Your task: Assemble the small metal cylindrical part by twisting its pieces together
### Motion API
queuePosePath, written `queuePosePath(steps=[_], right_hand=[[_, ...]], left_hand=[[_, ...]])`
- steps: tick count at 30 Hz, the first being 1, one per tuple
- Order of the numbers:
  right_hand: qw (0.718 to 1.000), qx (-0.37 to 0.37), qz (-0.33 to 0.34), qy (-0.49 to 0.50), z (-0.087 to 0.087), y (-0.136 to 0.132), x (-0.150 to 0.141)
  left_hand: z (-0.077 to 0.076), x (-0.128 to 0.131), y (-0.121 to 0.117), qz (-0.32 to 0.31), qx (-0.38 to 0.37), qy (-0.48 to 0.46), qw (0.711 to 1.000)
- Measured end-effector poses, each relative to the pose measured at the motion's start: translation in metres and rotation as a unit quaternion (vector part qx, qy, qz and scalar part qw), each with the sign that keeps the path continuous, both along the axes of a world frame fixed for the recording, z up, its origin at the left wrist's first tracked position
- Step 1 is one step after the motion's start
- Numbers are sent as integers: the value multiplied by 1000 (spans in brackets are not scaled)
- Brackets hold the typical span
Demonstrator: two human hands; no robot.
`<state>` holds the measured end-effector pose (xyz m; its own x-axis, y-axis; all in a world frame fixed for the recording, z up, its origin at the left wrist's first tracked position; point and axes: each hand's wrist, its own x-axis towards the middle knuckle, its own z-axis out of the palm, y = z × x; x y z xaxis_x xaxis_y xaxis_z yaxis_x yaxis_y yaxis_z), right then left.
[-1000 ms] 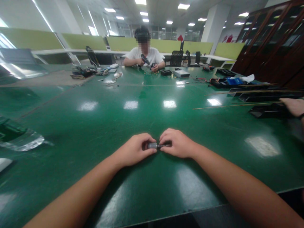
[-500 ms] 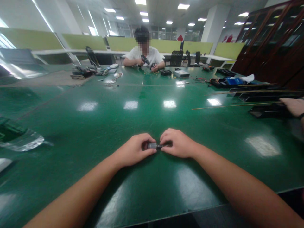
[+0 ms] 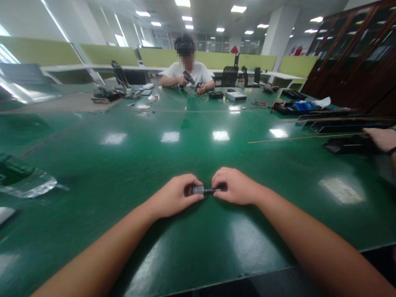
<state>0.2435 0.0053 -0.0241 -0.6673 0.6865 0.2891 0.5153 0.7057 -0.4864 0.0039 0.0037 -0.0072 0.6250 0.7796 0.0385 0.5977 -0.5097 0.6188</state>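
Both my hands rest on the green table near its front edge. My left hand is closed round a small grey metal cylinder, gripping it between thumb and fingers. A thin dark shaft sticks out of the cylinder to the right. My right hand is closed on the far end of that shaft, pinching it. The ends of the part are hidden inside both hands.
A clear plastic bag lies at the left. A person in white sits at the far side with a tool. Another person's hand rests by black trays and thin rods at the right. Tools clutter the far end.
My right hand has slid slightly to the right along the shaft, baring a little more of it. My left hand has kept still.
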Motion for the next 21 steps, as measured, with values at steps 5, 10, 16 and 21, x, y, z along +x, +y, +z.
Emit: queuePosePath(steps=[5, 10, 16, 21], right_hand=[[1000, -9, -4, -2, 2, -1, 1], [1000, -9, -10, -10, 5, 0, 5], [999, -20, -15, -25, 5, 1, 8], [999, -20, -14, -30, 6, 1, 9]], left_hand=[[0, 0, 0, 0, -7, 5, 1000], [-1, -1, 1, -1, -9, 6, 1000], [-1, -1, 1, 4, -11, 9, 1000], [-2, -2, 1, 2, -12, 3, 1000]])
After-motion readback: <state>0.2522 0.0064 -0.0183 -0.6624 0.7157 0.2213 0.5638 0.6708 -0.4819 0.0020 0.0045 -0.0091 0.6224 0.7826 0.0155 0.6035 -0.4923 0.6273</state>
